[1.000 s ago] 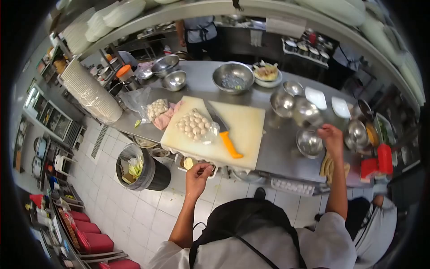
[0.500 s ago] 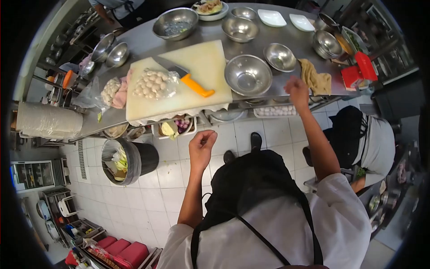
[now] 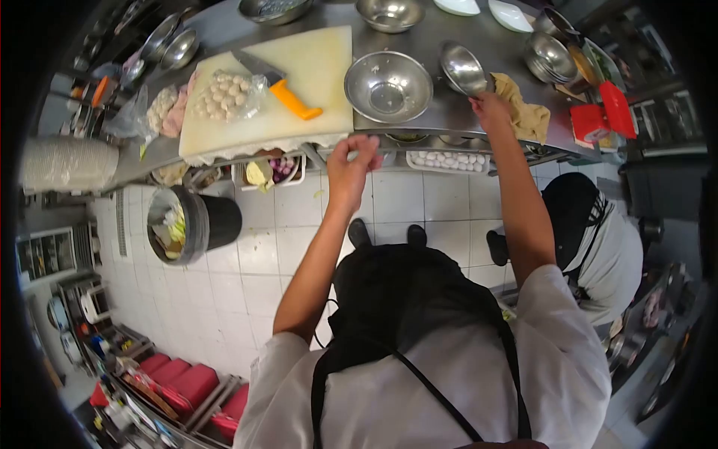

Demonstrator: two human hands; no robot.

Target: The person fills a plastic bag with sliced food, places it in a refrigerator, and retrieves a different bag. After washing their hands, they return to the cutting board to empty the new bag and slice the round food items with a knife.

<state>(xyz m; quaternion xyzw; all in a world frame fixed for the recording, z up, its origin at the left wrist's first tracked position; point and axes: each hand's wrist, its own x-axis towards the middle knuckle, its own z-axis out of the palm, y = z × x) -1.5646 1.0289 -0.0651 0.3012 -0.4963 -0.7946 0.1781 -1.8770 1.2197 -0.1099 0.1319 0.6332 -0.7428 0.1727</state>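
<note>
My right hand (image 3: 492, 112) grips the near rim of a small metal bowl (image 3: 462, 69), which is tilted over the steel counter. Close by that hand lies a crumpled tan cloth (image 3: 523, 112). My left hand (image 3: 350, 170) is in the air at the counter's front edge, loosely bent, with nothing visible in it. Just beyond it stands a larger metal bowl (image 3: 389, 88). To the left, a white cutting board (image 3: 314, 63) carries an orange-handled knife (image 3: 295, 101) and a clear plastic bag of pale round balls (image 3: 224, 96).
Below the counter are a tray of eggs (image 3: 449, 161) and a white basket (image 3: 299, 176) with onions. A lined bin (image 3: 198, 224) stands on the floor at left. At right a red device (image 3: 598, 120) sits on the counter, and another person (image 3: 591, 239) bends down.
My right hand has reached the small bowl and taken its rim; the bowl, earlier flat on the counter, is now tilted. My left hand has moved up towards the counter. The view has shifted.
</note>
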